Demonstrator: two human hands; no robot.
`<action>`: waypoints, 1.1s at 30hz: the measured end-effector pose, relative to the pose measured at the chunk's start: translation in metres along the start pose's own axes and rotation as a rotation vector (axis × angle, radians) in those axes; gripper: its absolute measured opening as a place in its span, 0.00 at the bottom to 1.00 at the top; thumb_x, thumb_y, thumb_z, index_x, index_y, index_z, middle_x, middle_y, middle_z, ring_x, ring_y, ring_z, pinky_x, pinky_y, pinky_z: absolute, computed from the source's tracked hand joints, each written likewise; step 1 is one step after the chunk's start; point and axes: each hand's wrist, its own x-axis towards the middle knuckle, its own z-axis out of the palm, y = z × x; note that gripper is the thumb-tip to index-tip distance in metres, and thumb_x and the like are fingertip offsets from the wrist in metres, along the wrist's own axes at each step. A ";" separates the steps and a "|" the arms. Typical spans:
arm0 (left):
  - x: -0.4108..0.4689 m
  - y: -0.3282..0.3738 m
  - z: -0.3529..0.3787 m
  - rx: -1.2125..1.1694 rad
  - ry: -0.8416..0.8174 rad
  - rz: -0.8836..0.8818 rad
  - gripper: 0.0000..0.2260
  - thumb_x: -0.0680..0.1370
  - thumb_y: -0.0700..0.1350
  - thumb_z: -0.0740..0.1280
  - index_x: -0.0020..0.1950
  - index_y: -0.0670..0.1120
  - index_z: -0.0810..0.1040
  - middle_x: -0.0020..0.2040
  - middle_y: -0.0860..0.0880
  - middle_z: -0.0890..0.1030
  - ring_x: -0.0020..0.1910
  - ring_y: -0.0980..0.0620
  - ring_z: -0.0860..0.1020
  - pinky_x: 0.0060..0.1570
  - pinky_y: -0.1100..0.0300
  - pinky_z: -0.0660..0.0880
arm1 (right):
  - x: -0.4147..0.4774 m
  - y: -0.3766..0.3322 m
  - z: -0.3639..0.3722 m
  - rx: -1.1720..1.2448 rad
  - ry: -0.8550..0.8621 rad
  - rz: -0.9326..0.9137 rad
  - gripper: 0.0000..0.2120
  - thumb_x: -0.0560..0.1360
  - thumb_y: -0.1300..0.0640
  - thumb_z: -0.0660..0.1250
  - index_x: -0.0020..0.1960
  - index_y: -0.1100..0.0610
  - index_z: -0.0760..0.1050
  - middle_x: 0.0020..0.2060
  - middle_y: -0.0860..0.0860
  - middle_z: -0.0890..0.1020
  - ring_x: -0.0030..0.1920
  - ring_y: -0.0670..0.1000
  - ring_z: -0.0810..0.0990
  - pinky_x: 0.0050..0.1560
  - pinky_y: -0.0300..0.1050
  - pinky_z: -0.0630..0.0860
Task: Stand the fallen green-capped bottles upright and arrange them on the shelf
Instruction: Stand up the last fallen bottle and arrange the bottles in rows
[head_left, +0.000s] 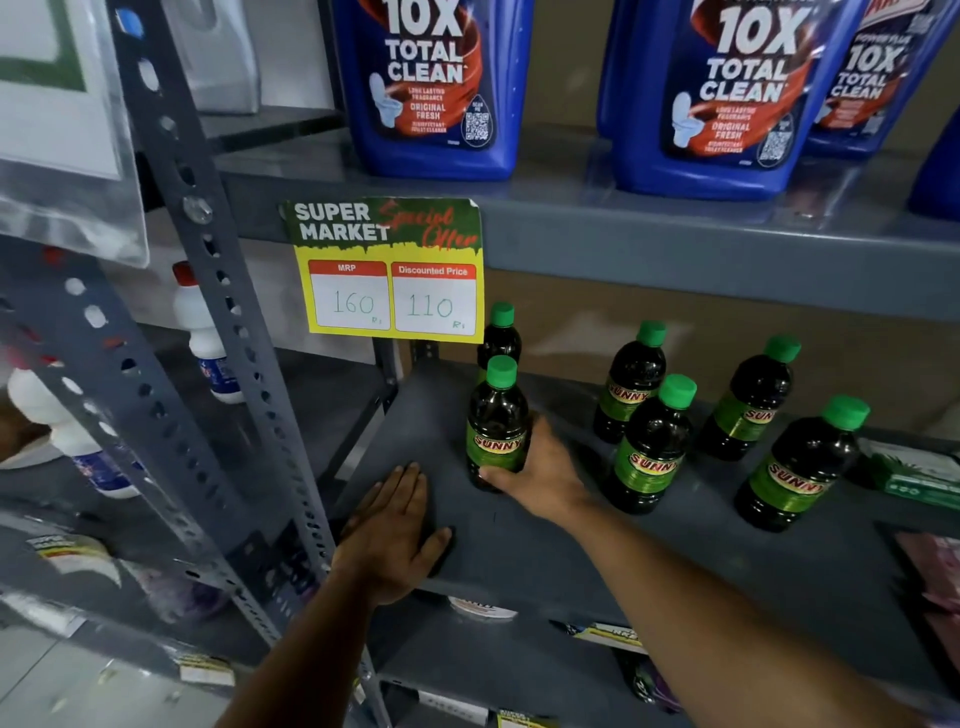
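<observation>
Several dark bottles with green caps and green "SUNNY" labels stand upright on the grey shelf (519, 551). My right hand (540, 475) is wrapped around the lower part of the front left bottle (496, 415). Another bottle (501, 335) stands right behind it. Further right stand two pairs of bottles: a nearer pair (652, 447) (800, 467) and a farther pair (631, 382) (750, 400). My left hand (392, 530) lies flat, palm down, on the shelf's front left corner, with nothing in it.
A yellow and green price tag (387, 270) hangs from the shelf above, which carries big blue cleaner jugs (434, 88). A perforated steel upright (218, 338) runs down the left. White bottles (200, 332) stand on the neighbouring rack. Green packets (914, 478) lie at the right.
</observation>
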 end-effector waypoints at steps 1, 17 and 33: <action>-0.001 0.000 0.000 0.000 -0.003 -0.001 0.42 0.72 0.69 0.38 0.78 0.44 0.49 0.81 0.46 0.51 0.79 0.51 0.47 0.78 0.54 0.45 | 0.000 0.001 0.000 -0.003 -0.011 -0.009 0.37 0.62 0.51 0.78 0.66 0.52 0.64 0.55 0.44 0.76 0.58 0.47 0.76 0.54 0.40 0.70; -0.001 0.001 -0.005 -0.038 -0.022 -0.001 0.33 0.77 0.60 0.37 0.78 0.44 0.50 0.81 0.46 0.52 0.79 0.50 0.48 0.78 0.54 0.46 | -0.018 0.013 0.008 -0.054 -0.029 -0.015 0.30 0.66 0.51 0.76 0.65 0.51 0.67 0.55 0.44 0.76 0.55 0.43 0.73 0.53 0.37 0.67; 0.001 0.008 -0.012 0.008 -0.100 -0.026 0.27 0.82 0.54 0.45 0.79 0.45 0.46 0.81 0.48 0.47 0.79 0.51 0.45 0.79 0.53 0.46 | -0.116 0.000 0.035 0.060 -0.026 -0.075 0.35 0.67 0.49 0.74 0.69 0.50 0.62 0.63 0.48 0.73 0.65 0.47 0.71 0.63 0.44 0.70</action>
